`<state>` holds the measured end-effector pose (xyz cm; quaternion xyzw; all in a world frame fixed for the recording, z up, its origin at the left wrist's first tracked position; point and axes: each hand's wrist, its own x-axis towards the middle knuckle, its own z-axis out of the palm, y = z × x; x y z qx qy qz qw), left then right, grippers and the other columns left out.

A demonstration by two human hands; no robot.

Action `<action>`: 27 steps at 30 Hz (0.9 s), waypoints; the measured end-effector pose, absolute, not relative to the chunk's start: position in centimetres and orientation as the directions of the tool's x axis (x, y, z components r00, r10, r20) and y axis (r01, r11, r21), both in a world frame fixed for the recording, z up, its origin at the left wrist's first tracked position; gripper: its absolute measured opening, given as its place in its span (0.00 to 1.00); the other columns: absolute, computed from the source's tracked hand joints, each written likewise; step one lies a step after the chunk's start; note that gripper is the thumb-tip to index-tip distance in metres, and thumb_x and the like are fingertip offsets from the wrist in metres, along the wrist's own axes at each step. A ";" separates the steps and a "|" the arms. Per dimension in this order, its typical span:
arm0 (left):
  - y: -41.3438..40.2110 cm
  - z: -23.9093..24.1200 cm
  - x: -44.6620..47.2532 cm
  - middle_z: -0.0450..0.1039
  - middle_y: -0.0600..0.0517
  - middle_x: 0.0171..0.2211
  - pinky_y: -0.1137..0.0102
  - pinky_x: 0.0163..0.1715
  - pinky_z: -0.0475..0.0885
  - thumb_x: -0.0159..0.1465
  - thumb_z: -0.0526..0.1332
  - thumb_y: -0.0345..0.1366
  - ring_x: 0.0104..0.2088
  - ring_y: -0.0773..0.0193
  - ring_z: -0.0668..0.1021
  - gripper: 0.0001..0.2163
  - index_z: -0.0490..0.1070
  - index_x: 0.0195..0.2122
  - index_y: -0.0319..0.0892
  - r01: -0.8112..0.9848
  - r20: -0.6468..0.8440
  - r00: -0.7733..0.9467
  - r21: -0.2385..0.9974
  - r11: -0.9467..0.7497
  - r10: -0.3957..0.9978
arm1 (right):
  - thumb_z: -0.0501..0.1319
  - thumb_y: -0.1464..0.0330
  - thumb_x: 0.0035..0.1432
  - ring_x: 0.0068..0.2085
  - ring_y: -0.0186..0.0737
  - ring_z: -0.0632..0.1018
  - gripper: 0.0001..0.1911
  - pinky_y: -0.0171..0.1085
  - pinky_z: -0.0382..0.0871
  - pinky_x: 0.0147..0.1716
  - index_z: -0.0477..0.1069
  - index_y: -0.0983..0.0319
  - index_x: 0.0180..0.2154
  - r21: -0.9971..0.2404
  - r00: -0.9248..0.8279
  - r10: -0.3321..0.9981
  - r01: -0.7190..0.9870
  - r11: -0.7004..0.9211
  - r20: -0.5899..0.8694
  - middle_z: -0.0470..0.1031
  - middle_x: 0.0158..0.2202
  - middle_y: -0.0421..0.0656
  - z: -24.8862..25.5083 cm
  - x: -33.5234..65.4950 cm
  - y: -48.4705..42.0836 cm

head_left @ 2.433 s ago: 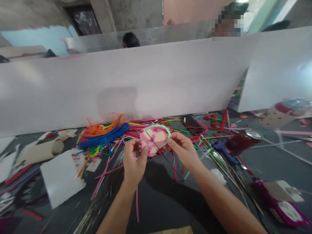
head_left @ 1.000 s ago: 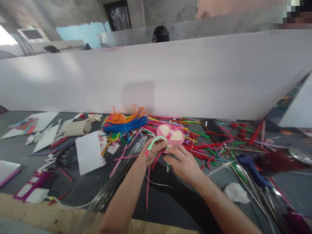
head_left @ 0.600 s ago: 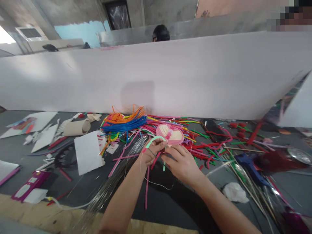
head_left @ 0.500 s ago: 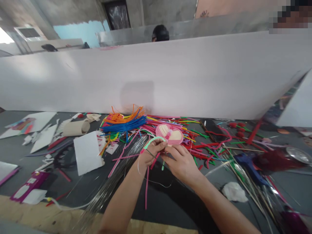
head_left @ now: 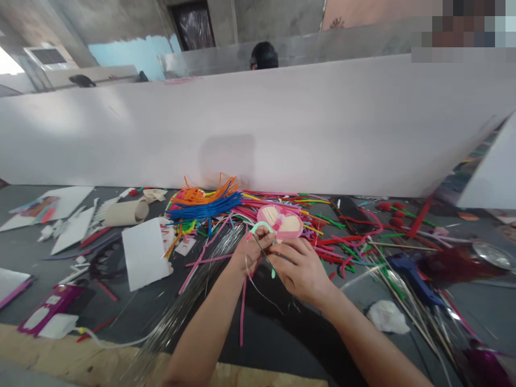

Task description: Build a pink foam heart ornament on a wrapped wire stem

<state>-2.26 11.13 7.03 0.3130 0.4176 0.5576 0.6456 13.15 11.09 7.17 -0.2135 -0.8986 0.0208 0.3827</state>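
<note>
A pink and cream heart-shaped craft piece (head_left: 281,222) is held low over the dark table (head_left: 282,333), just in front of a heap of coloured pipe cleaners (head_left: 209,207). My left hand (head_left: 250,252) is closed, pinching a mint-green pipe cleaner (head_left: 261,226) that curls beside the heart. My right hand (head_left: 300,266) is closed on the heart's near edge, fingers bent inward. A thin wire (head_left: 258,285) hangs down from between both hands.
A tall white partition (head_left: 258,129) closes off the table's far side; a person's head shows behind it. A white card (head_left: 143,252) and cardboard roll (head_left: 123,212) lie left, a blue glue gun (head_left: 411,269) and thin sticks right, a purple packet (head_left: 50,309) near left.
The camera swung left early on. The heart was lowered from chest height toward the table. The green pipe cleaner's loop tightened toward the heart as both hands drew closer together.
</note>
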 end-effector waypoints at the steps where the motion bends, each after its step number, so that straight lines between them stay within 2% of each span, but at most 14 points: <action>1: 11.1 7.1 -2.2 0.65 0.58 0.18 0.77 0.20 0.60 0.44 0.73 0.41 0.19 0.74 0.67 0.17 0.66 0.22 0.37 -0.459 -0.208 0.027 0.866 0.197 0.978 | 0.57 0.73 0.58 0.43 0.42 0.70 0.08 0.41 0.61 0.41 0.73 0.59 0.37 -0.212 -0.617 0.392 0.346 0.914 0.682 0.77 0.40 0.41 7.2 13.1 11.1; 4: 11.0 7.3 -2.2 0.66 0.58 0.18 0.77 0.20 0.60 0.42 0.74 0.41 0.19 0.74 0.68 0.18 0.67 0.23 0.37 -0.468 -0.274 0.026 0.847 0.253 0.962 | 0.58 0.73 0.58 0.44 0.41 0.69 0.07 0.43 0.57 0.44 0.74 0.57 0.35 -0.228 -0.644 0.360 0.283 0.932 0.675 0.78 0.36 0.38 7.4 13.2 11.2; 7: 10.9 7.0 -2.2 0.67 0.58 0.19 0.78 0.21 0.61 0.41 0.74 0.39 0.20 0.74 0.68 0.17 0.68 0.24 0.37 -0.481 -0.274 0.070 0.833 0.273 0.959 | 0.59 0.72 0.59 0.43 0.39 0.69 0.07 0.45 0.53 0.47 0.74 0.55 0.34 -0.218 -0.699 0.330 0.248 0.944 0.634 0.78 0.31 0.36 7.7 13.5 11.4; 13: 10.6 6.2 -2.1 0.68 0.56 0.20 0.78 0.19 0.57 0.44 0.73 0.41 0.20 0.74 0.68 0.16 0.69 0.24 0.37 -0.447 -0.306 0.184 0.820 0.356 0.934 | 0.58 0.71 0.60 0.43 0.38 0.69 0.06 0.47 0.49 0.50 0.73 0.55 0.34 -0.155 -0.742 0.343 0.313 0.937 0.576 0.76 0.28 0.37 7.0 13.3 11.1; 17: 10.6 6.6 -2.1 0.66 0.57 0.19 0.78 0.18 0.56 0.45 0.72 0.41 0.19 0.75 0.67 0.16 0.69 0.25 0.36 -0.414 -0.317 0.197 0.831 0.371 0.928 | 0.58 0.71 0.60 0.43 0.41 0.70 0.06 0.48 0.54 0.49 0.72 0.58 0.32 -0.118 -0.686 0.379 0.396 0.911 0.622 0.76 0.29 0.39 6.7 12.6 10.6; 22: 10.9 7.1 -2.4 0.65 0.58 0.19 0.78 0.18 0.59 0.43 0.73 0.39 0.19 0.75 0.68 0.17 0.66 0.24 0.38 -0.455 -0.297 0.139 0.828 0.327 0.945 | 0.58 0.72 0.59 0.41 0.40 0.71 0.05 0.41 0.66 0.42 0.72 0.60 0.35 -0.189 -0.605 0.355 0.322 0.928 0.713 0.76 0.36 0.43 7.6 12.9 10.8; 27: 11.1 6.4 -2.4 0.64 0.60 0.18 0.79 0.18 0.60 0.41 0.74 0.40 0.18 0.75 0.67 0.18 0.65 0.23 0.38 -0.470 -0.278 0.057 0.840 0.271 0.959 | 0.57 0.75 0.59 0.35 0.38 0.74 0.06 0.37 0.70 0.36 0.71 0.62 0.37 -0.215 -0.582 0.336 0.268 0.939 0.741 0.77 0.34 0.44 7.9 13.5 11.2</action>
